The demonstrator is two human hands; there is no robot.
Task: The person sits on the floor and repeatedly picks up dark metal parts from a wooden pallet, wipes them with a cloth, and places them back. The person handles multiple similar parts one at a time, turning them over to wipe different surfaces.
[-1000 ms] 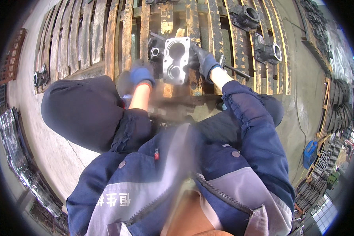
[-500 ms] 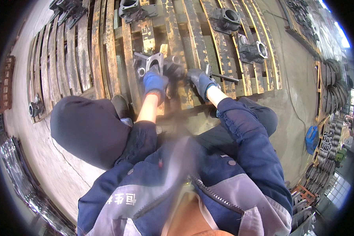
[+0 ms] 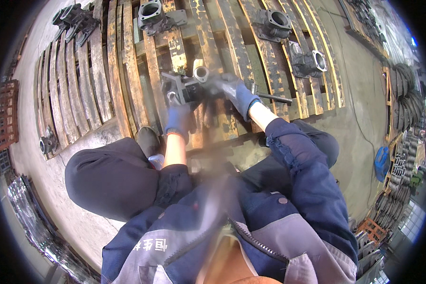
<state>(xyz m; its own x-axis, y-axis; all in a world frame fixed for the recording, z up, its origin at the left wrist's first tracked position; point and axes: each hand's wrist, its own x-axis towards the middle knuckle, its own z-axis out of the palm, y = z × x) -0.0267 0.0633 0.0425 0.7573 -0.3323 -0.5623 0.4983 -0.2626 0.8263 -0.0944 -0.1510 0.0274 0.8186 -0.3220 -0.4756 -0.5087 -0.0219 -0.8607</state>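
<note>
A dark metal casting with a flange and a round pipe opening is in front of me on the wooden pallet. My left hand, in a blue glove, is closed on its lower left side, fingers partly hidden. My right hand, gloved in grey and blue, reaches to the casting's right end with its fingers bent around it; that area is blurred. Just right of this hand lies a tool with a dark bar handle and a shiny metal end.
More dark castings stand on the slatted pallet: one at the far middle, two at the right, several at the far left. A small one sits at the pallet's left edge. A blue container is on the floor at right.
The casting has been turned, so its square flange now stands edge-on at left and a round opening faces up. My right hand has moved from beside the tool up onto the casting.
</note>
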